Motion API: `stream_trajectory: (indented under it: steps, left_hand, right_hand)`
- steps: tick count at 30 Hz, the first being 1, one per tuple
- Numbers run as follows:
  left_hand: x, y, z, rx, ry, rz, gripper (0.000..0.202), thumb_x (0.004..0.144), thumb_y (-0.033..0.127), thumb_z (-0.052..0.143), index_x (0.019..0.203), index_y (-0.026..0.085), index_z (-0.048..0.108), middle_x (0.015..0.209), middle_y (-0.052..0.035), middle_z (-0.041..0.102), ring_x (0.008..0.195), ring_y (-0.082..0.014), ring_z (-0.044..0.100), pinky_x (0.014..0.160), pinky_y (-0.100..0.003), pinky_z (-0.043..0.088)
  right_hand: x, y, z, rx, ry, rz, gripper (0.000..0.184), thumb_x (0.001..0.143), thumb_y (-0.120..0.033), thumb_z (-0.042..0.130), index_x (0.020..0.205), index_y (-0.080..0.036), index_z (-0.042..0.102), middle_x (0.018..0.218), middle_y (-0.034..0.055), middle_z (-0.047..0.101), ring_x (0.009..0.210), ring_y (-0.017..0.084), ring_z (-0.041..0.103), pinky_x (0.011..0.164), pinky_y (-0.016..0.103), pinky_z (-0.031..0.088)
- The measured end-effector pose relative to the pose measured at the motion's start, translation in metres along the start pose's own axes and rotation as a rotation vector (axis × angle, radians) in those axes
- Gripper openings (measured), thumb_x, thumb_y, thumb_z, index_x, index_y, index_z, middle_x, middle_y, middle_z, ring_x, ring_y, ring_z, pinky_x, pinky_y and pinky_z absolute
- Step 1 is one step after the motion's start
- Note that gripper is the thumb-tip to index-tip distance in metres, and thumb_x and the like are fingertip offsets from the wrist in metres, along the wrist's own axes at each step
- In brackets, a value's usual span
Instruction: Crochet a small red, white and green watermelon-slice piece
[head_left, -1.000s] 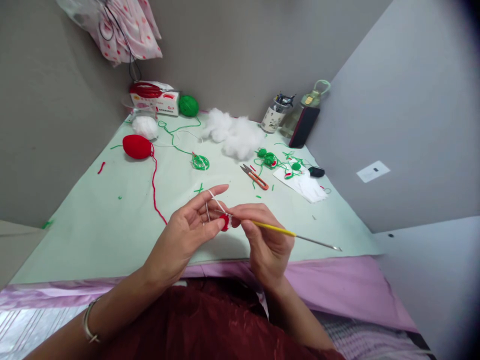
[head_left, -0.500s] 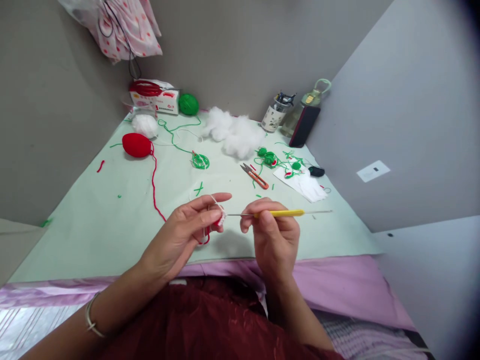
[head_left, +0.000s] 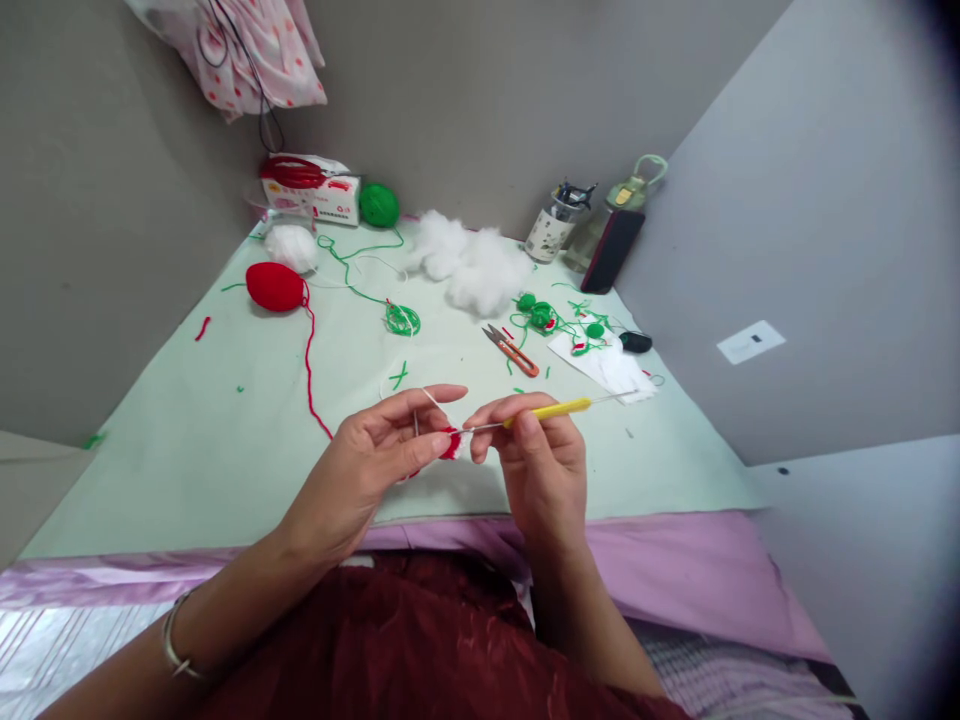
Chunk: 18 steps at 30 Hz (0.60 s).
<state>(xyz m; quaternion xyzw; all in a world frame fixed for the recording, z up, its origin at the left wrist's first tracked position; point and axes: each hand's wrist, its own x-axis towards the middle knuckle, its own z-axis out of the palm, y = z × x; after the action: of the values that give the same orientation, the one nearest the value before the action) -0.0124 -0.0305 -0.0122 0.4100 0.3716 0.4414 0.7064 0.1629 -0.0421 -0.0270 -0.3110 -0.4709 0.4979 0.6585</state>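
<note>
My left hand (head_left: pixel 375 455) pinches a small red and white crochet piece (head_left: pixel 454 443) over the near edge of the pale green table (head_left: pixel 225 440). White yarn runs over its index finger. My right hand (head_left: pixel 536 465) is closed on a yellow-handled crochet hook (head_left: pixel 559 408), whose metal tip sits in the piece. A red strand (head_left: pixel 307 365) trails from my left hand back to a red yarn ball (head_left: pixel 274 286).
Orange snips (head_left: pixel 511 351) lie mid-table, with white stuffing (head_left: pixel 472 265), green yarn bits (head_left: pixel 541 316) and a white paper (head_left: pixel 604 365) beyond. A green yarn ball (head_left: pixel 378 204), a box (head_left: pixel 311 195), a jar (head_left: pixel 553 225) and a dark phone (head_left: pixel 611 250) stand along the back wall.
The hook's tip pulled out to the right and level, then moved back into the piece with its handle tilted up to the right. My left hand stayed nearly in place.
</note>
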Motion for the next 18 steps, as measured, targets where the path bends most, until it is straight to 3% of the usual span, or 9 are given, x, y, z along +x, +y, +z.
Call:
stream_trajectory:
  steps: [3,9,18]
  left_hand:
    - [-0.001,0.001,-0.001,0.039,0.006,0.020,0.028,0.087,0.031,0.083,0.115,0.036,0.084,0.086,0.0016,0.064,0.078,-0.0111,0.052,0.064,-0.020,0.041]
    - [-0.004,0.003,-0.002,0.098,0.049,0.073,0.023,0.088,0.035,0.082,0.111,0.032,0.085,0.082,0.0003,0.066,0.077,-0.0145,0.054,0.064,-0.023,0.041]
    - [-0.003,0.003,0.000,0.177,0.081,0.164,0.022,0.090,0.031,0.080,0.111,0.030,0.085,0.079,0.0010,0.070,0.076,-0.0155,0.060,0.075,-0.027,0.049]
  right_hand:
    - [-0.002,-0.004,-0.002,-0.096,-0.027,-0.046,0.019,0.105,-0.032,0.059,0.098,-0.023,0.074,0.093,0.0032,0.082,0.071,0.014,0.074,0.067,0.030,0.063]
    - [-0.008,-0.009,-0.003,-0.389,-0.076,-0.311,0.020,0.106,-0.021,0.054,0.108,-0.024,0.074,0.099,0.0034,0.079,0.076,0.015,0.073,0.071,0.033,0.063]
    - [-0.012,-0.011,-0.002,-0.599,-0.130,-0.471,0.023,0.106,-0.016,0.052,0.114,-0.025,0.072,0.101,0.0053,0.080,0.091,0.019,0.077,0.077,0.038,0.065]
